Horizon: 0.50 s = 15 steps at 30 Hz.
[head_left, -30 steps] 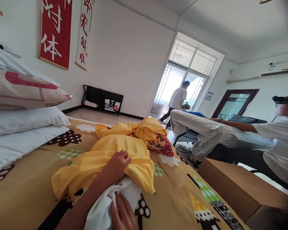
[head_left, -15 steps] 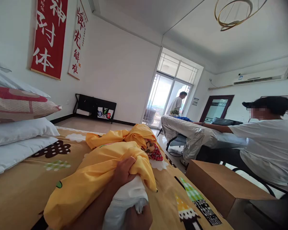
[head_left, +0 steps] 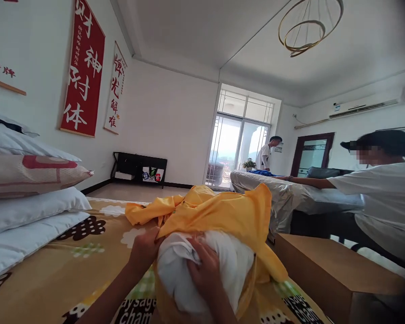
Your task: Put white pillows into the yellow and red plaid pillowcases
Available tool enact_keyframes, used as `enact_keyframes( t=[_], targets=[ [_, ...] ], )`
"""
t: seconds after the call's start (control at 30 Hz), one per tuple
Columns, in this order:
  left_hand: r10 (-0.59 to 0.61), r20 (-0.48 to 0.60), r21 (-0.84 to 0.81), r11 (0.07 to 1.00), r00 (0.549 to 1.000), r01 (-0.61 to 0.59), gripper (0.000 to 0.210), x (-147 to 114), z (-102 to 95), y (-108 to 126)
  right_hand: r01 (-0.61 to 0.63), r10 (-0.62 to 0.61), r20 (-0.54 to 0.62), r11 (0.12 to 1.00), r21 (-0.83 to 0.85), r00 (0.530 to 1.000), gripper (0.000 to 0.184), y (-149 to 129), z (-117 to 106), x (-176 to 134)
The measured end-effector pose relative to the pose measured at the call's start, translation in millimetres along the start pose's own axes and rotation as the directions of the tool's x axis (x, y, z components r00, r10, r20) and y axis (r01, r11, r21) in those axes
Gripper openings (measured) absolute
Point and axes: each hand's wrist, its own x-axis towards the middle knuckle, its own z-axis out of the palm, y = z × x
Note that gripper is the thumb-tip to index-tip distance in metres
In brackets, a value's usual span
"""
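A yellow pillowcase (head_left: 219, 207) lies on the patterned bedsheet (head_left: 121, 256), its mouth open toward me. Bunched in that mouth is a white pillow (head_left: 175, 270); its far part is hidden under the yellow cloth. At the left edge of the opening, my left hand (head_left: 146, 246) is closed on the pillowcase's rim. My right hand (head_left: 205, 265) is closed on a fold of the white pillow, inside the opening.
Pillows (head_left: 37, 207) are stacked at the left. A cardboard box (head_left: 334, 258) stands right of the bed. Beyond it, a seated person (head_left: 384, 189) reaches over a plastic-wrapped mattress-like piece (head_left: 286, 193). Another person (head_left: 266, 153) stands near the glass door.
My left hand has moved to the left rim of the pillowcase, and the opening is spread wider over the pillow. My right hand has gone forward with the white pillow. The view has tilted up.
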Motion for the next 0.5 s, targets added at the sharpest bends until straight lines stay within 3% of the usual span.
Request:
enact_keyframes(
  t=[0.07,0.1,0.2,0.33,0.43,0.5],
  targets=[
    [0.036,0.078,0.168,0.985,0.996,-0.049,0.016,-6.1,-8.3,-7.7,-0.101,0.088,0.154,0.991,0.083,0.984,0.034,-1.0,20.4,-10.1],
    [0.047,0.107,0.236,0.969,0.993,-0.071,0.024,-5.2,-12.3,-7.7,-0.148,0.123,0.21,0.983,0.106,0.97,0.035,-2.0,29.5,-17.1],
    [0.081,0.166,0.316,0.94,0.983,-0.13,0.042,9.7,-21.3,1.6,-0.193,0.156,0.264,0.974,0.12,0.952,0.039,-5.8,42.4,-35.8],
    [0.133,0.136,0.263,0.951,0.982,-0.165,0.027,28.4,-25.3,23.1,-0.232,0.213,0.14,0.963,0.134,0.967,0.036,-5.4,26.8,-38.6],
    [0.167,0.11,0.129,0.975,0.98,-0.181,0.007,26.2,-26.5,44.5,-0.396,0.403,-0.001,0.9,0.18,0.915,0.025,-7.4,16.0,-29.2],
    [0.207,0.101,0.056,0.975,0.973,-0.213,0.013,19.9,-27.3,61.2,-0.44,0.459,-0.045,0.873,0.211,0.887,0.027,-14.7,20.3,-22.9]
  ],
)
